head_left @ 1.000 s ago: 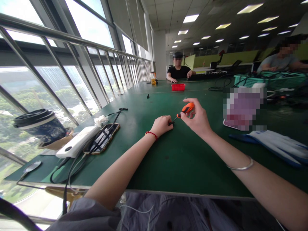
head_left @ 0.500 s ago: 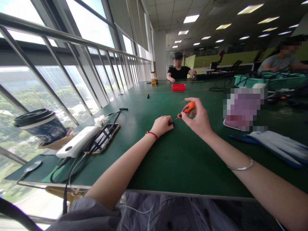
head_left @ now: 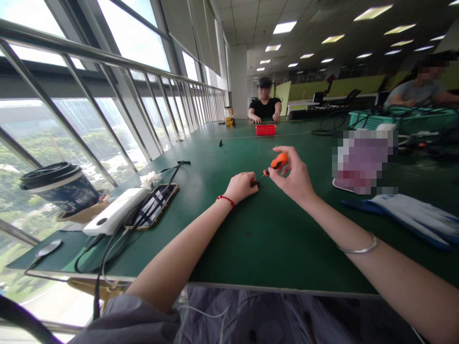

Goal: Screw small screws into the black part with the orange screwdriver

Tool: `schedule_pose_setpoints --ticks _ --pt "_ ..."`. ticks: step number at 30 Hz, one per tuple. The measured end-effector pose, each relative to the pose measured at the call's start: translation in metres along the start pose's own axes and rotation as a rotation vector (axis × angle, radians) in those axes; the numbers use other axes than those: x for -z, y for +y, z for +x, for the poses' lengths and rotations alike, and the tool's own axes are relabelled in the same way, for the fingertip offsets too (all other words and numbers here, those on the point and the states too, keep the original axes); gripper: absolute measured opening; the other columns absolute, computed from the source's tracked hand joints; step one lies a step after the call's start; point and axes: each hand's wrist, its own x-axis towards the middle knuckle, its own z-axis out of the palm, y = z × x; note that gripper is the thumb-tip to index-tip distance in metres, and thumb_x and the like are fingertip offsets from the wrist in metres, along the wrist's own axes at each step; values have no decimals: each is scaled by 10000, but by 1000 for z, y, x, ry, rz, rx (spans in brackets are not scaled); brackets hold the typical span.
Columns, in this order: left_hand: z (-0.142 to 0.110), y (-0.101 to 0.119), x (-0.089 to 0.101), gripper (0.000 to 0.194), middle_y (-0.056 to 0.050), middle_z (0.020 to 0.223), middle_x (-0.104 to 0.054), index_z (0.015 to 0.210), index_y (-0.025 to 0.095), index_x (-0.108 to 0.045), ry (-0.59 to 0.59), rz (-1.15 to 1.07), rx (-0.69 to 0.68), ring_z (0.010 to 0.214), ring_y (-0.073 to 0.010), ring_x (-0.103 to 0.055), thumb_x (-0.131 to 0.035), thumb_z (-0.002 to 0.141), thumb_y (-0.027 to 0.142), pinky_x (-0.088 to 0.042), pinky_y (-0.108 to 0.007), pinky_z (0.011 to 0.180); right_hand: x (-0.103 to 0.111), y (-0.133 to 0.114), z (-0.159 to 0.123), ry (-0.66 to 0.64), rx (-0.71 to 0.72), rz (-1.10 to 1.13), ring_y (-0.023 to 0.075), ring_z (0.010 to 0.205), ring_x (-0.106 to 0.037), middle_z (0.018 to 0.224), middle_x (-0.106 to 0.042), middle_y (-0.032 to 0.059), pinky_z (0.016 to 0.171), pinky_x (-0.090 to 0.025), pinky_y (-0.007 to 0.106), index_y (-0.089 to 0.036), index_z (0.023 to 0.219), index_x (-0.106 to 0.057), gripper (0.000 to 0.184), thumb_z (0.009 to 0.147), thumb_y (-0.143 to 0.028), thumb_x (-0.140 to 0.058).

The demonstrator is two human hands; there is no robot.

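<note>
My left hand (head_left: pixel 243 186) rests on the green table, its fingers closed around a small black part (head_left: pixel 255 183) that is mostly hidden. My right hand (head_left: pixel 293 174) grips an orange and black screwdriver (head_left: pixel 279 161) between thumb and fingers. The screwdriver leans up to the right, and its thin shaft points down at the black part beside my left fingertips. Whether the tip sits inside the part is too small to tell.
A phone (head_left: pixel 153 206), a white power bank (head_left: pixel 116 211), cables and a cup (head_left: pixel 62 187) lie left. White and blue gloves (head_left: pixel 412 217) lie right. Ahead are a red tray (head_left: pixel 266 130), a small black piece (head_left: pixel 220 143) and a person (head_left: pixel 264 106); green baskets (head_left: pixel 416 119) stand far right.
The screwdriver's handle has shifted slightly left and turned in my right hand. My left hand has stayed in place. The person across has lowered a hand to the table.
</note>
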Motion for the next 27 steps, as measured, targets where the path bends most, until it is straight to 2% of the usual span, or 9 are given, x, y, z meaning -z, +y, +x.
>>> schedule_pose_setpoints --ticks 2,4,8,10,16,20,23,25,27 --pt "0 -1 -1 116 -44 841 -666 808 186 -600 5 -2 -6 769 -185 -606 -537 734 250 -441 -263 653 0 0 0 -7 -22 -25 157 604 -534 734 -571 -9 578 -421 284 -209 1098 -529 438 702 -370 -624" --pt "1 -1 -2 116 -45 837 -665 805 185 -600 10 -2 -8 764 -185 -606 -537 734 250 -439 -263 651 1 -1 0 -33 -62 -46 164 570 -527 614 -530 -28 592 -421 295 -212 994 -568 337 725 -412 -605" --pt "1 -2 -2 116 -49 832 -665 801 180 -602 21 2 -17 760 -192 -610 -533 739 249 -442 -268 649 2 -7 -1 -116 -77 -18 165 594 -548 655 -591 9 595 -415 292 -217 771 -597 193 760 -406 -556" --pt "1 -2 -2 115 -50 835 -665 803 179 -604 19 3 -18 763 -192 -611 -535 740 247 -445 -268 652 2 -7 -1 -118 -60 -13 155 589 -538 688 -601 8 589 -414 288 -218 840 -609 178 747 -364 -569" --pt "0 -1 -1 112 -48 844 -668 803 180 -602 14 10 -15 769 -187 -612 -541 738 248 -446 -262 653 -1 1 0 -34 3 11 168 688 -569 864 -612 23 590 -434 288 -214 1131 -514 457 705 -343 -613" --pt "1 -2 -2 117 -48 846 -668 808 180 -599 22 10 -29 764 -192 -612 -539 736 250 -444 -270 644 0 0 0 -72 -73 -50 170 584 -543 601 -539 -27 594 -416 293 -216 981 -583 348 715 -435 -622" --pt "1 -2 -2 116 -49 840 -668 805 181 -601 19 9 -21 765 -196 -614 -536 739 252 -445 -272 647 1 -4 -1 -112 -92 -32 166 592 -545 632 -586 4 597 -406 293 -219 760 -607 243 759 -459 -566" --pt "1 -1 -1 116 -49 835 -668 804 182 -604 11 11 -11 767 -194 -614 -537 741 254 -446 -270 653 1 -5 -1 -112 -76 -13 161 601 -546 686 -610 12 594 -403 290 -217 762 -614 197 761 -405 -554" --pt "0 0 0 114 -48 836 -669 803 183 -605 7 12 -4 769 -192 -614 -540 740 253 -448 -269 659 1 -3 -1 -72 -68 -28 156 590 -536 724 -613 8 584 -404 288 -217 890 -621 209 732 -344 -569"
